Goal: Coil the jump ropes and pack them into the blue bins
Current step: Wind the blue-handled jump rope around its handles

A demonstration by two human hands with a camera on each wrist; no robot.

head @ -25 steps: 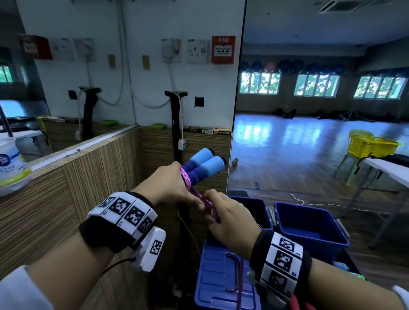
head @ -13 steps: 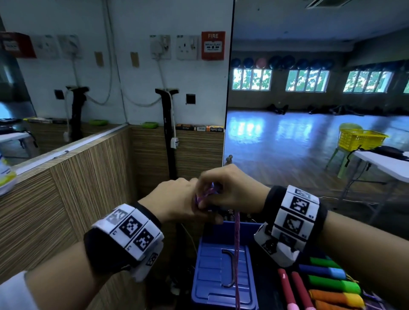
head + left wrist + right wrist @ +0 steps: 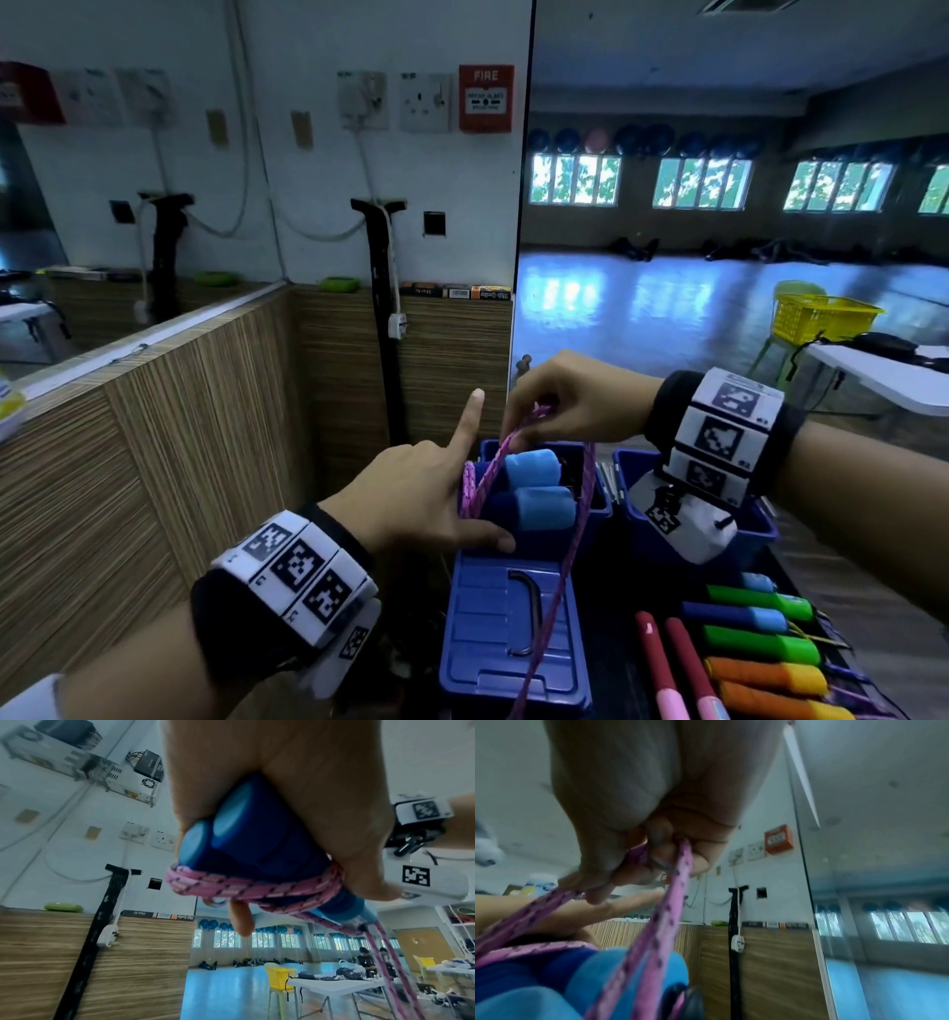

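Observation:
My left hand grips the two blue jump-rope handles side by side, index finger pointing up. The left wrist view shows the blue handles in my fist with pink rope wound around them. My right hand pinches a loop of the pink rope just above the handles; the right wrist view shows the pink rope held between thumb and fingers. The rest of the rope hangs down over a blue bin lid. Two open blue bins sit beyond, partly hidden by my hands.
Several more jump ropes with green, blue, orange and red handles lie at the lower right. A wood-panelled wall is close on the left, a mirror ahead. A white table with a yellow basket stands at the right.
My right hand swung up over the handles and out to the right, pulling a rope loop with it. The left index finger straightened upward. The blue handles show again below my right hand.

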